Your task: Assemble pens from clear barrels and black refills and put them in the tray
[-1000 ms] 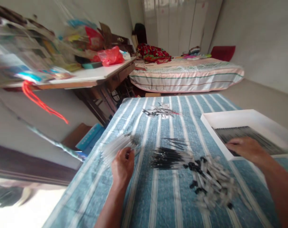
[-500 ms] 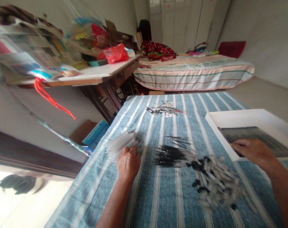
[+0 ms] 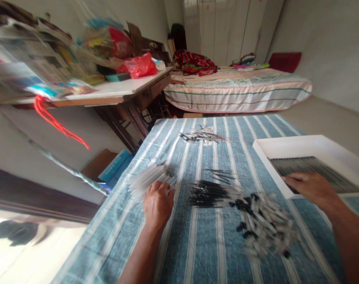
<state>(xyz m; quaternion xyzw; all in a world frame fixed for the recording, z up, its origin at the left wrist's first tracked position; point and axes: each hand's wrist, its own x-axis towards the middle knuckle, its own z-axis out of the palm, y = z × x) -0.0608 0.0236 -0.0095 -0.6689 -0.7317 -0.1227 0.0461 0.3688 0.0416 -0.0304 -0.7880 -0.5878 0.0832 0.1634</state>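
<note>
Left grip (image 3: 158, 203) rests fingers-down on the near end of the clear tubes (image 3: 146, 180) at the bench's (image 3: 197, 252) left edge; whether it clasps one I cannot tell. Right grip (image 3: 308, 187) lies flat, loosely open, on the dark rows in the white tray (image 3: 286, 146). Risk: a nudge could roll tubes off that edge, or scatter the caps (image 3: 265, 227) nearby
</note>
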